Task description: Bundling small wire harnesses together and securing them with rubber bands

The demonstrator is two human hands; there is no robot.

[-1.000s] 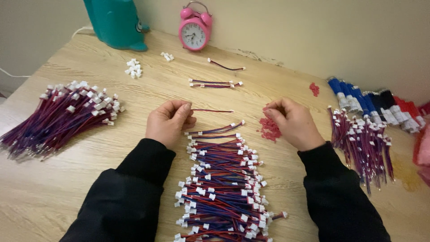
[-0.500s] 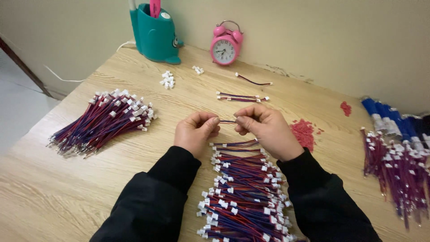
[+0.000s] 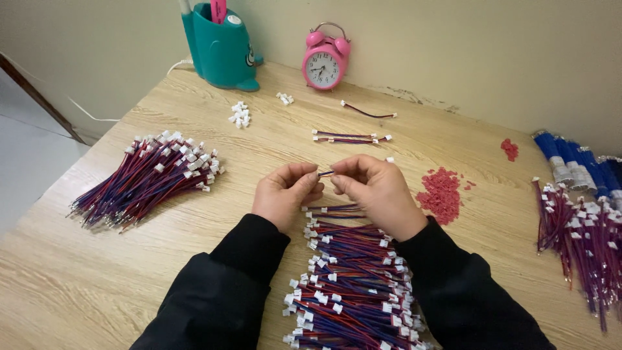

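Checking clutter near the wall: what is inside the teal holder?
Inside the teal holder, a pink item and a pale stick poke out of its top; their lower parts and anything else inside are hidden by its walls.

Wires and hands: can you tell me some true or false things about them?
1. Both hands, left hand and right hand, pinch one short wire. True.
2. The alarm clock is blue. False: it is pink.
3. A pile of red bits lies beside the right hand. True.
4. The wire pile under the wrists has black plugs. False: its plugs are white.
5. The teal holder stands left of the clock. True.
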